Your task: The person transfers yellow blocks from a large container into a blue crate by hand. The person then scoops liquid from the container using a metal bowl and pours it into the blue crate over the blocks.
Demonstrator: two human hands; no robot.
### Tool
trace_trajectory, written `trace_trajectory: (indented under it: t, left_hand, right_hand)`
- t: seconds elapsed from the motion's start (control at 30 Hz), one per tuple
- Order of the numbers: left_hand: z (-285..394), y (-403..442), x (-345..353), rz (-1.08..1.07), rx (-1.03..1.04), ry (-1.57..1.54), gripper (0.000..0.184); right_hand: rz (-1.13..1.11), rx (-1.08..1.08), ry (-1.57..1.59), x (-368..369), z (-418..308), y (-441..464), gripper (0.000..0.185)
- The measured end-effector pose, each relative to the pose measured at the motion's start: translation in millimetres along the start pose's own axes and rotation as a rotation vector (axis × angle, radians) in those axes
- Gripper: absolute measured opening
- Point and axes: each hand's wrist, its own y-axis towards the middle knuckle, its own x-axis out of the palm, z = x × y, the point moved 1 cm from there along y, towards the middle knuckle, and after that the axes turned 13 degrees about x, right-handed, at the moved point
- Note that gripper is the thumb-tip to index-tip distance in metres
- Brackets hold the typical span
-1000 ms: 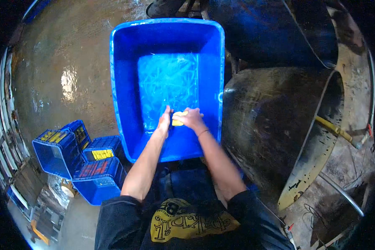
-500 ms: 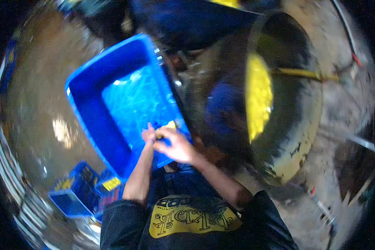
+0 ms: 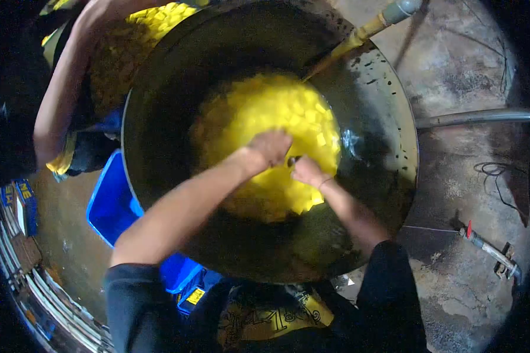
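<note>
A wide dark vat (image 3: pixel 288 259) fills the middle of the head view, holding many small yellow blocks (image 3: pixel 309 117) in its lower part. Over the blocks, my left hand (image 3: pixel 269 148) is closed in a fist, blurred at the knuckles; what it holds, if anything, is hidden. Close beside it on the right, my right hand (image 3: pixel 307 170) has its fingers curled, with a small dark thing (image 3: pixel 292 160) at the fingertips too small to name. Whether either hand touches the blocks, I cannot tell.
A bamboo pole (image 3: pixel 359 40) leans into the vat from the upper right. The blue tub (image 3: pixel 103 206) sits partly under its left side. Another person's arm (image 3: pixel 65 88) reaches in at upper left, near more yellow blocks (image 3: pixel 165 20). A metal pipe (image 3: pixel 477 117) and a red-handled valve (image 3: pixel 469 229) lie right.
My hands have moved from above the blue tub, where a yellow piece showed by the right hand, to over the vat. The view has swung right, and another person's arm now shows.
</note>
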Motion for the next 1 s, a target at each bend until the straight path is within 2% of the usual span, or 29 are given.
trace_trajectory:
  t: [0.03,0.07,0.1,0.13,0.17,0.23,0.27,0.33,0.37,0.47,0.5,0.57,0.6,0.63,0.67,0.7,0.77,0.8,0.87,0.9,0.93,0.97,1.0]
  left_hand:
    - [-1,4,29,-0.188,0.004,0.124,0.032]
    - [-13,2,79,-0.244,0.094,0.336,0.03]
    - [-24,0,122,-0.299,0.09,0.366,0.029]
    - [-32,-2,154,-0.353,0.05,0.335,0.028]
    - [-38,-5,183,-0.396,0.009,0.3,0.027]
    - [-50,-7,217,-0.462,-0.066,0.223,0.025]
    - [-55,-7,228,-0.478,-0.084,0.187,0.024]
    - [-65,-8,236,-0.496,-0.1,0.124,0.023]
    - [-70,-9,237,-0.493,-0.094,0.098,0.023]
    - [-81,-4,215,-0.415,-0.024,0.051,0.023]
    - [-75,-2,186,-0.276,0.023,0.057,0.027]
    - [-89,15,168,-0.228,0.064,0.119,0.027]
    - [-94,26,153,-0.072,0.2,0.253,0.023]
    - [-123,41,191,0.405,0.348,-0.167,0.027]
    - [-137,49,204,0.416,0.272,-0.149,0.033]
    - [-150,56,217,0.425,0.195,-0.133,0.038]
    - [-166,69,212,-0.035,-0.088,0.027,0.044]
    - [-173,75,209,-0.292,-0.177,0.133,0.047]
    - [-167,77,177,-0.305,-0.179,0.06,0.046]
    - [-161,75,161,-0.309,-0.184,0.02,0.047]
    - [-152,69,142,-0.311,-0.194,-0.024,0.047]
    - [-144,61,127,-0.316,-0.201,-0.073,0.048]
    - [-138,54,119,-0.322,-0.204,-0.121,0.049]
  right_hand:
    - [-0.066,0.1,0.071,16,-2,4,0.019]
    - [0.044,-0.006,-0.089,36,-2,9,0.016]
    - [0.459,-0.094,-0.065,95,11,30,0.012]
    - [0.498,-0.212,-0.062,114,9,43,0.011]
    - [0.516,-0.101,-0.035,151,5,54,0.013]
    - [0.526,-0.052,-0.061,214,3,76,0.014]
    - [0.313,-0.068,0.002,196,-5,65,0.017]
    - [0.406,-0.13,0.41,257,14,97,0.018]
    - [0.402,-0.131,0.417,251,22,97,0.018]
    - [0.046,-0.078,0.406,147,25,75,0.016]
    - [0.015,-0.076,0.428,118,26,77,0.015]
    - [0.037,-0.096,0.498,63,31,91,0.016]
    - [0.059,-0.095,0.52,37,30,100,0.016]
    - [0.055,-0.013,0.52,17,28,114,0.015]
    - [0.05,0.064,0.519,0,22,123,0.016]
    - [0.055,0.064,0.515,-16,14,128,0.016]
    - [0.296,0.18,0.21,-42,3,135,0.018]
    - [0.303,0.174,0.2,-34,1,144,0.018]
    - [0.399,0.248,0.139,-9,-3,169,0.018]
    - [0.332,0.243,0.143,-24,-8,153,0.02]
    - [0.336,0.223,0.129,-7,3,167,0.02]
    - [0.41,0.038,0.197,27,24,193,0.02]
    - [0.349,-0.022,0.408,18,25,183,0.022]
